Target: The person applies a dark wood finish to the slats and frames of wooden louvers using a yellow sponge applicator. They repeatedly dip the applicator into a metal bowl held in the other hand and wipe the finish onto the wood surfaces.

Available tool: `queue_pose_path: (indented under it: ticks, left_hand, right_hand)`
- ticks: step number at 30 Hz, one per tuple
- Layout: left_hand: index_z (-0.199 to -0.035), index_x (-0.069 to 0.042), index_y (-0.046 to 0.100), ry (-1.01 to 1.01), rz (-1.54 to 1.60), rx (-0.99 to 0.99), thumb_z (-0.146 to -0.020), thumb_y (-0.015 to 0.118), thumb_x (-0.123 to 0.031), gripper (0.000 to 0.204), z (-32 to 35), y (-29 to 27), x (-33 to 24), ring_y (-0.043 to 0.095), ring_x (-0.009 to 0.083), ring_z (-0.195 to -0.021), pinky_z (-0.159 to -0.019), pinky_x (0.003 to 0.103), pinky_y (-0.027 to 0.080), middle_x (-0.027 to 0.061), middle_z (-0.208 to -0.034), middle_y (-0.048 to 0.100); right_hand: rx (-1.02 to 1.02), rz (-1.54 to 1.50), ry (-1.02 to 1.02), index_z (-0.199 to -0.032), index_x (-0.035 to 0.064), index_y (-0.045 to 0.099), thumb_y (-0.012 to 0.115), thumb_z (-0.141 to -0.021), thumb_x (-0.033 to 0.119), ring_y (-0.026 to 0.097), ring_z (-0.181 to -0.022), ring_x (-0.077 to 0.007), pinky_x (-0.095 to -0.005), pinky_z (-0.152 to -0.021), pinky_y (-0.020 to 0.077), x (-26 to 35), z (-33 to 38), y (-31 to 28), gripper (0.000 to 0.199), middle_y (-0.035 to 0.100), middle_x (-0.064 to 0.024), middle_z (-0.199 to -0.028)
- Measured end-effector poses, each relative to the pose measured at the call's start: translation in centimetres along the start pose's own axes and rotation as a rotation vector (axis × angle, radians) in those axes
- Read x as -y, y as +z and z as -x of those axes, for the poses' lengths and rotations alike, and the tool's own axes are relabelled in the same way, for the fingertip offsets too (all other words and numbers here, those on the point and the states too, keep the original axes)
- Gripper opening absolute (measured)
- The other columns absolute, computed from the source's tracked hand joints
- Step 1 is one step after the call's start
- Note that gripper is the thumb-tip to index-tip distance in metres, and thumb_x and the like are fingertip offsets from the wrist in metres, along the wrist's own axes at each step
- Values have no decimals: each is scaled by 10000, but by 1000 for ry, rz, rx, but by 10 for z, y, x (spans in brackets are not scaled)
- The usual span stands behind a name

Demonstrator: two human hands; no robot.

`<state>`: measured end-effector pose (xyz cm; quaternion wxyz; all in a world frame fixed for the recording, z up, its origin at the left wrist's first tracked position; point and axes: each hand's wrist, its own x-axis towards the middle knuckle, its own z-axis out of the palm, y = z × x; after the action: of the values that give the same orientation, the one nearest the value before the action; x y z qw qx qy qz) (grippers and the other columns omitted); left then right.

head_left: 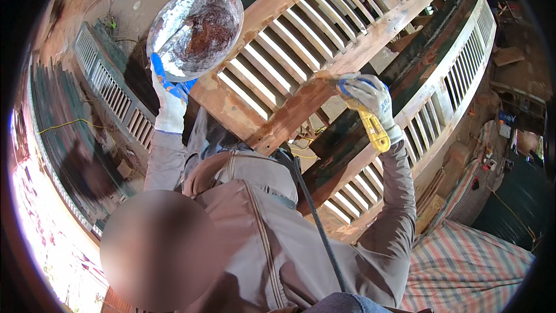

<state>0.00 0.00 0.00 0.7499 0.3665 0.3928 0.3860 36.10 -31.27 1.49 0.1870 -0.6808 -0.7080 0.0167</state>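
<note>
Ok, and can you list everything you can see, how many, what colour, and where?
Bowl: 1, silvery, upper left
Paste: 1 lot, reddish-brown, inside the bowl
Yellow-handled tool: 1, right of centre
Front slatted panel: 1, brown wood, centre to top
Far slatted panel: 1, pale, right
Left slatted panel: 1, greyish, left
Long strips: many, greenish, far left
Striped cloth: 1, red, blue and pale, lower right
Small clutter: uncountable, mixed colours, far right
Jacket: 1, grey-brown, bottom centre
Left grip: 1, white-and-blue glove, on the bowl
Right grip: 1, white-and-blue glove, on the tool
</note>
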Motion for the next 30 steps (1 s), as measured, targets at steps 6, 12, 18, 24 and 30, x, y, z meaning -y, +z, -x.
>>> queue_pose_path:
  ticks: [6, 12, 18, 24, 30]
  left_hand:
    - [-1518, -162, 342, -33, 33, -8, -995, 465, -555, 666, -1, -5, -7, 497, 344, -1320, -968, 529, 545, 134, -1516, 408]
    - [-1533, -173, 322, -43, 23, -22, -994, 448, -573, 683, 4, 6, -6, 443, 328, -1370, -1044, 514, 480, 103, -1544, 377]
    - [-1535, -176, 316, -54, -6, -39, -988, 438, -598, 702, 1, 3, -3, 437, 326, -1376, -1056, 508, 478, 102, -1551, 365]
    - [-1535, -178, 315, -63, -27, -60, -985, 444, -599, 705, 5, 9, -5, 446, 327, -1369, -1050, 516, 482, 109, -1549, 366]
    - [-1547, -192, 296, -87, 38, 2, -987, 445, -596, 706, -3, -6, -1, 417, 326, -1392, -1058, 500, 476, 103, -1568, 336]
  right_hand:
    - [2, 11, -23, -1049, 209, 739, 747, -679, 216, 630, -1081, -214, -355, -856, 549, 10, -8, 11, 371, 697, 45, -1138]
    - [-28, 109, 4, -1077, 210, 735, 754, -662, 192, 631, -1080, -226, -369, -872, 557, -18, 4, -1, 416, 699, 32, -1126]
    - [-45, 180, -33, -1014, 222, 750, 733, -678, 172, 634, -1065, -227, -370, -834, 553, -24, 2, 12, 341, 698, 43, -1125]
    - [7, 111, -14, -999, 225, 740, 734, -695, 172, 621, -1088, -216, -371, -869, 546, -21, 1, -10, 309, 695, 59, -1133]
    - [-38, 73, 6, -1084, 226, 734, 751, -678, 188, 622, -1090, -217, -372, -884, 544, -30, -1, 4, 408, 702, 40, -1123]
